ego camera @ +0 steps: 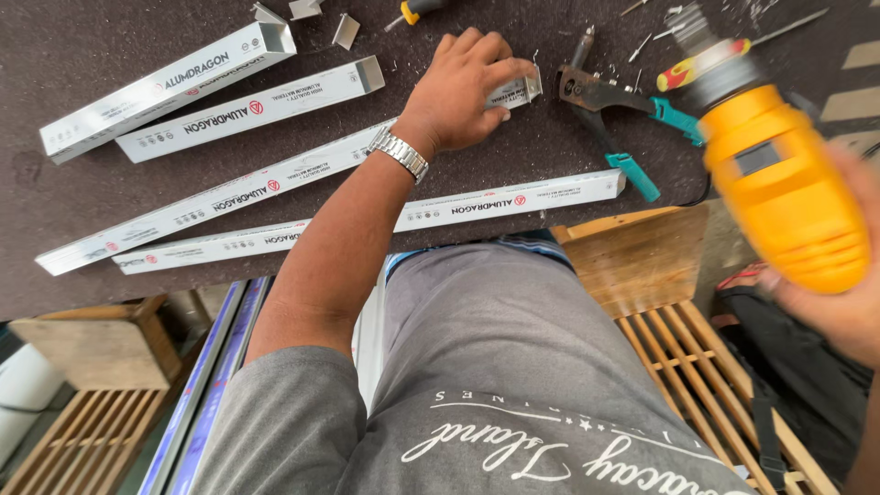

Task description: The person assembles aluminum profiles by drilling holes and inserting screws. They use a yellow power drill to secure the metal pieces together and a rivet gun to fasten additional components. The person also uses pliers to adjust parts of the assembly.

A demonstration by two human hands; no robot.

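Note:
My left hand (463,87) presses down on the right end of a long white aluminium channel (229,197) that lies slanted across the dark worktable (110,37); a metal watch sits on that wrist. My right hand (848,293), at the right edge of the view, grips a yellow power drill (779,183), blurred, held off the table's right side with its chuck pointing up and away. A riveter with teal handles (614,119) lies between the two hands.
Three more white channels lie on the table: two (247,105) at upper left, one (513,202) along the near edge. Small cut pieces, a screwdriver (414,9) and loose rivets scatter along the far side. Wooden pallets (678,339) and a dark bag (807,367) sit below.

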